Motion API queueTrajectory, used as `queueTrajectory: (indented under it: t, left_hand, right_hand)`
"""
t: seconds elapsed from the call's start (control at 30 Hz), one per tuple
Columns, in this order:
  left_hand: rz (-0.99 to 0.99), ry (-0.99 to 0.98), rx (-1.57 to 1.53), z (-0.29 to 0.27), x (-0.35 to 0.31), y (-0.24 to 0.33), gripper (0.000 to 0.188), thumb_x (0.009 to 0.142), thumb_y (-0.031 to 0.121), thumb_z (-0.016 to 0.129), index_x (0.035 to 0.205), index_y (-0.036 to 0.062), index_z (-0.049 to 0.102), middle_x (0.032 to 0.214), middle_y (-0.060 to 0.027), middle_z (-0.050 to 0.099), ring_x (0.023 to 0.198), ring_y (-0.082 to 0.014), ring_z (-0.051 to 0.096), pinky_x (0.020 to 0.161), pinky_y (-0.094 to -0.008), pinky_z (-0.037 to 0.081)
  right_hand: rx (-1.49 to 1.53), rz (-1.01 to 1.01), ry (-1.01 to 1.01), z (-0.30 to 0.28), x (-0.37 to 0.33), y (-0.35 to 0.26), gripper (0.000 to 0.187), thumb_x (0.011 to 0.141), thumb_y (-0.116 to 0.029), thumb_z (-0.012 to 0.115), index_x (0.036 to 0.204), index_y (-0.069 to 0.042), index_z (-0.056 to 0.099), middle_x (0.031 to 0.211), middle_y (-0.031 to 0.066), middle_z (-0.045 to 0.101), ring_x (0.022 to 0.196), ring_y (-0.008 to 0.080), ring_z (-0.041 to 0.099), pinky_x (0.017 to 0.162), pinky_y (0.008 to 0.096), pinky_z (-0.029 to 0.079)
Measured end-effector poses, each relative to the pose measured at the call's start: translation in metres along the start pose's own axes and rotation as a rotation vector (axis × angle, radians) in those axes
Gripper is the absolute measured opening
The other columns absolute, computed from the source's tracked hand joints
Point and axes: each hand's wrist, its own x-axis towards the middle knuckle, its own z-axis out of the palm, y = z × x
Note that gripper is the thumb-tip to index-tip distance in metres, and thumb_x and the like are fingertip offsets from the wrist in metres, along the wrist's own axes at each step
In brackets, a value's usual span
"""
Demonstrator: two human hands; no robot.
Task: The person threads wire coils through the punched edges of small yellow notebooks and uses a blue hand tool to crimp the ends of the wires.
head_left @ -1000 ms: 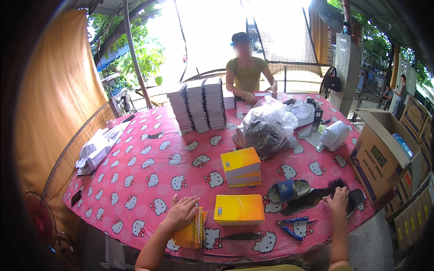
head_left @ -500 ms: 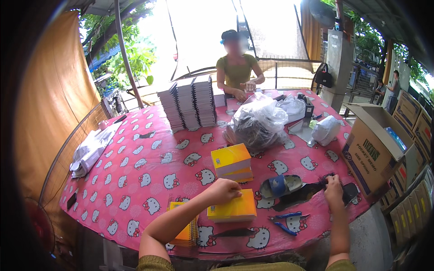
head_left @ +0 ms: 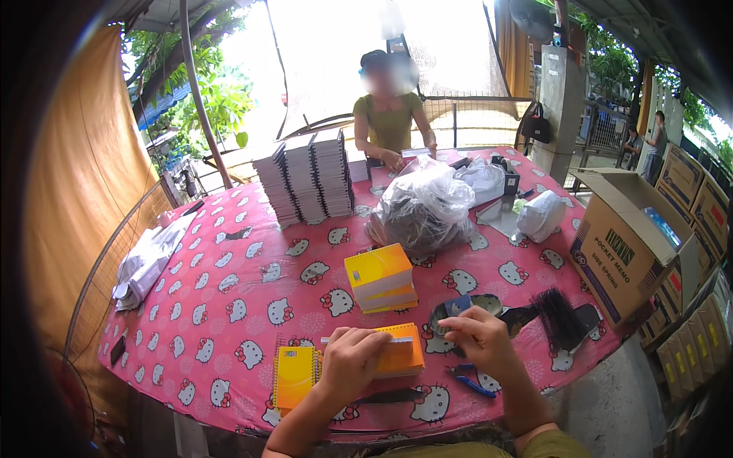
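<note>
Over at frame right, a carton [head_left: 622,256] holds something blue [head_left: 662,227]; left hand [head_left: 353,359] grips a notebook [head_left: 398,342]; right hand [head_left: 482,345], I can't tell.

Tablecloth [head_left: 191,301]: pink, repeating white cat faces with red bows, paler pink round motifs between. Left notebook pile [head_left: 294,374]: yellow, orange toward one edge. Middle notebook stack [head_left: 408,349]: orange cover, whitish page edges. Rear notebook stack [head_left: 378,267]: yellow-to-orange covers, pale page sides. Tall stacks [head_left: 301,179]: whitish grey, black coil lines. Pliers [head_left: 475,380]: blue handles. Slipper [head_left: 458,307]: blue strap. Bristle strip [head_left: 557,317]: black. Plastic bag [head_left: 424,202]: clear-whitish, dark contents. Cloth [head_left: 149,256]: white. Carton [head_left: 622,248]: brown, dark print, purplish band. Curtain [head_left: 76,191]: plain tan-orange. Co-worker's shirt [head_left: 392,126]: olive green; cap [head_left: 372,58]: black. Wearer's sleeve [head_left: 553,444]: olive. Hanging bag [head_left: 536,127]: black.
</note>
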Motion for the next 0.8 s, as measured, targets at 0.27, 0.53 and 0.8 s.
queueTrajectory:
  t: [0.27, 0.53, 0.8]
  left_hand:
    - [-0.140, 0.086, -0.113, 0.016, 0.014, 0.001, 0.014, 0.078, 0.020, 0.076, 0.082, 0.0080, 0.072, 0.082, -0.0046, 0.071, 0.079, -0.0205, 0.066, 0.080, -0.0350, 0.044]
    - [-0.202, 0.229, 0.182, 0.022, 0.002, 0.022, 0.013, 0.074, 0.021, 0.079, 0.084, 0.0144, 0.077, 0.099, -0.0016, 0.070, 0.107, -0.0241, 0.057, 0.097, -0.0342, 0.035]
    - [-0.234, 0.247, -0.015, 0.026, -0.003, 0.017, 0.016, 0.071, 0.016, 0.080, 0.085, 0.0099, 0.076, 0.087, -0.0024, 0.069, 0.099, -0.0252, 0.057, 0.085, -0.0370, 0.045]
  right_hand:
    - [0.098, 0.029, -0.005, 0.014, 0.022, -0.005, 0.019, 0.079, -0.001, 0.072, 0.097, -0.003, 0.067, 0.088, 0.0041, 0.067, 0.074, 0.0112, 0.061, 0.063, 0.0239, 0.046]
    - [0.098, -0.065, -0.031, 0.015, 0.024, -0.004, 0.017, 0.079, 0.001, 0.069, 0.096, -0.002, 0.067, 0.088, 0.0086, 0.064, 0.077, 0.0175, 0.064, 0.069, 0.0290, 0.051]
    - [0.051, -0.080, -0.059, 0.019, 0.033, -0.017, 0.016, 0.077, 0.004, 0.067, 0.091, -0.002, 0.063, 0.085, 0.0092, 0.059, 0.077, 0.0220, 0.062, 0.068, 0.0322, 0.050]
